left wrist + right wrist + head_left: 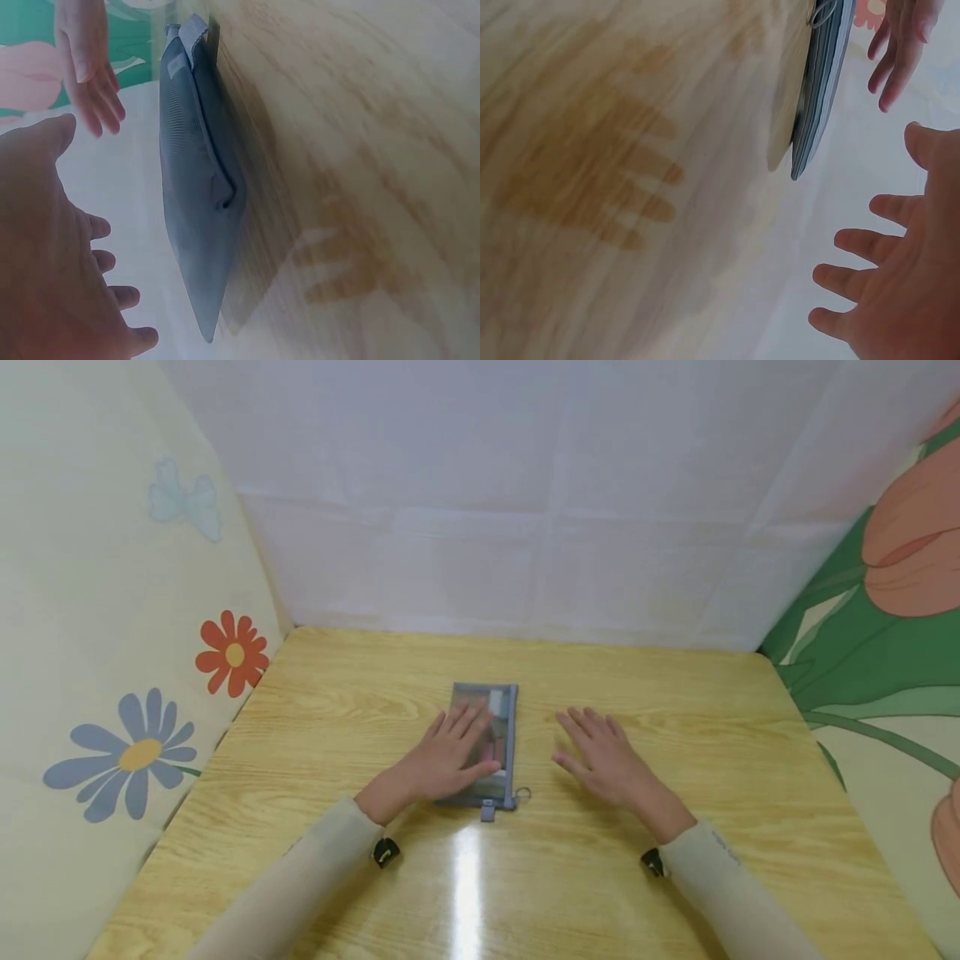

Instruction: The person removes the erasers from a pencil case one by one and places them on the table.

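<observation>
A grey-blue zip pouch (505,727) with a see-through front lies flat on the table. Some pale and pinkish contents show faintly through it, too unclear to name. At its near end are a small fabric tab (487,812) and a metal ring (523,793). Over the pouch hovers my left hand (442,760), fingers spread, covering part of it; the left wrist view shows a gap between that hand and the pouch (199,180). To the right of the pouch, my right hand (607,760) is held above the table with fingers extended, holding nothing.
The wood-grain table (360,685) is shiny, with a bright reflection near its front. A white cloth (495,560) hangs behind it. Printed flower cloths stand at the left (82,627) and right (900,652). Dark wrist devices (386,852) sit under both cuffs.
</observation>
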Demonstrator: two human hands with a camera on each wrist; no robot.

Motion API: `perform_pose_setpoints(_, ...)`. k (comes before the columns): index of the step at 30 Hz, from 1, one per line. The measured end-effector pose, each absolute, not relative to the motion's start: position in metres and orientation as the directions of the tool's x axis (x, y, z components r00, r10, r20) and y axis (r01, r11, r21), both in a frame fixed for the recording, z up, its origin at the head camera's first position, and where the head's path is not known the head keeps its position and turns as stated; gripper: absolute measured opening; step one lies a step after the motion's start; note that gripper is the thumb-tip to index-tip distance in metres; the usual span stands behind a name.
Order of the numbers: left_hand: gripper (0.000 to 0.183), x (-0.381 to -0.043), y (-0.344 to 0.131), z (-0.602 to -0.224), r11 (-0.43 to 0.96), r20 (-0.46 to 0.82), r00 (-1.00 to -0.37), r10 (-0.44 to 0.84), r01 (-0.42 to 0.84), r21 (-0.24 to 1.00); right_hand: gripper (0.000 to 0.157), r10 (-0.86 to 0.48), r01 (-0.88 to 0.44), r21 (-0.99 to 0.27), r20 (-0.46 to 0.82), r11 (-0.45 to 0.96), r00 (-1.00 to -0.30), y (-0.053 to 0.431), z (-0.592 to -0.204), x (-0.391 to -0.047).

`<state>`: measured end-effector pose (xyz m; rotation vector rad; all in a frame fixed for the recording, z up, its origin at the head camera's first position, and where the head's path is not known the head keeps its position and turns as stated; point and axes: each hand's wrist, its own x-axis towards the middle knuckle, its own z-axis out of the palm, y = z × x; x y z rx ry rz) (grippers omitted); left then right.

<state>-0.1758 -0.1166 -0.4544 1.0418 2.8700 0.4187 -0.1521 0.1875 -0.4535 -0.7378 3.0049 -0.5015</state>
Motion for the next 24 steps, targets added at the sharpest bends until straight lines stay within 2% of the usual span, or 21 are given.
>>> perform_pose_setpoints(24, 0.084, -0.171, -0.109, -0.457, 0.748, -0.092, -0.759, 0.645, 0.602, 0.279, 0.061, -0.551, -0.537, -0.318, 0.053, 0.781, -0.833, 0.167, -0.460, -0.143)
